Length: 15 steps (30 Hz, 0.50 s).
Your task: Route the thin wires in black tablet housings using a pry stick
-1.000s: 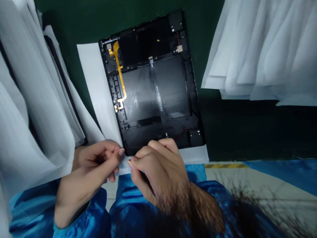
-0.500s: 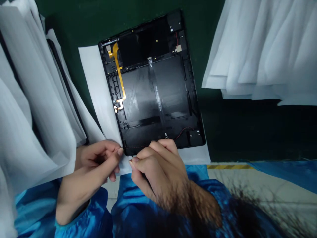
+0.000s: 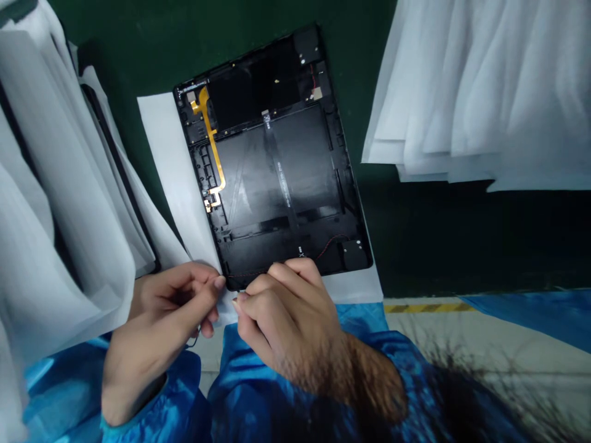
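An opened black tablet housing point(image 3: 258, 246) lies face up, with its inside showing. My left hand point(image 3: 184, 307) pinches at the lower left corner, where a thin wire point(image 3: 247, 274) runs to the fingertips; a dark loop of wire point(image 3: 194, 340) hangs below that hand. My right hand point(image 3: 289, 307) lies over the lower edge, thumb and index finger pressed together just outside the rim. Whatever they grip is too small to name. Inside are an orange flex cable point(image 3: 215, 151), a dark flat ribbon cable point(image 3: 282, 178) and a red-black wire point(image 3: 332, 241) near the lower right corner.
A white sheet point(image 3: 161, 147) lies beneath the housing on the dark green table point(image 3: 115, 24). White sheets with dark panels between them point(image 3: 87, 203) stand close on the left; more white sheets point(image 3: 462, 92) are at the right. Yellow-black tape point(image 3: 425, 306) marks the floor.
The housing and sheets have shifted slightly left in view. Both hands keep nearly the same grip at the lower left corner. A dark wire loop now shows below my left hand.
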### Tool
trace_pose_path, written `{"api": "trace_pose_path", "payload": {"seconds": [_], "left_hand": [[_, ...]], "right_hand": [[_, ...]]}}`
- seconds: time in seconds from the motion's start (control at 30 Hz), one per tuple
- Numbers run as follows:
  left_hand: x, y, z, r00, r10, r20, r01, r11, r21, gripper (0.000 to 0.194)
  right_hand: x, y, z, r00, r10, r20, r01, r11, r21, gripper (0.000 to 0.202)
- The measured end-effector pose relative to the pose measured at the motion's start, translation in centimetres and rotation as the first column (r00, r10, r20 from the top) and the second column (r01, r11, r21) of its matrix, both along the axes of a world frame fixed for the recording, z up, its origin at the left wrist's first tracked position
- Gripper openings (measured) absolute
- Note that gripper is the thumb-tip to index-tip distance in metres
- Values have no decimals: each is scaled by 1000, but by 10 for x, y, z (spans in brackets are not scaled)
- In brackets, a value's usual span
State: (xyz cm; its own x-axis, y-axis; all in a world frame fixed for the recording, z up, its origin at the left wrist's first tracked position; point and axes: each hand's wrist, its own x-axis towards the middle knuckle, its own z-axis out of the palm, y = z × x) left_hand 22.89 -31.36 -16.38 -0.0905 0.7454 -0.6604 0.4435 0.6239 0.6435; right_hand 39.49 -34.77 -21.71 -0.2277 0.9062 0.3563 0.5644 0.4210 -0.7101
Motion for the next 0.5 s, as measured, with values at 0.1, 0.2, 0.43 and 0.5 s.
{"api": "trace_pose_path", "payload": {"seconds": [0.1, 0.2, 0.43, 0.5], "left_hand": [[3, 1, 0, 1000, -1, 12, 1, 1000, 2, 23], [5, 2, 0, 1000, 0, 11, 0, 1000, 11, 24], [3, 7, 2, 999, -42, 2, 42, 998, -54, 30], [4, 9, 4, 998, -55, 0, 55, 996, -70, 32]], "right_hand": [[1, 0, -1, 1000, 7, -3, -7, 1000, 17, 23], [1, 0, -1, 1000, 7, 1, -7, 1000, 3, 23], [2, 0, 1, 1000, 11, 2, -11, 1000, 7, 22], [3, 0, 0, 1000, 24, -9, -24, 1000, 11, 21]]}}
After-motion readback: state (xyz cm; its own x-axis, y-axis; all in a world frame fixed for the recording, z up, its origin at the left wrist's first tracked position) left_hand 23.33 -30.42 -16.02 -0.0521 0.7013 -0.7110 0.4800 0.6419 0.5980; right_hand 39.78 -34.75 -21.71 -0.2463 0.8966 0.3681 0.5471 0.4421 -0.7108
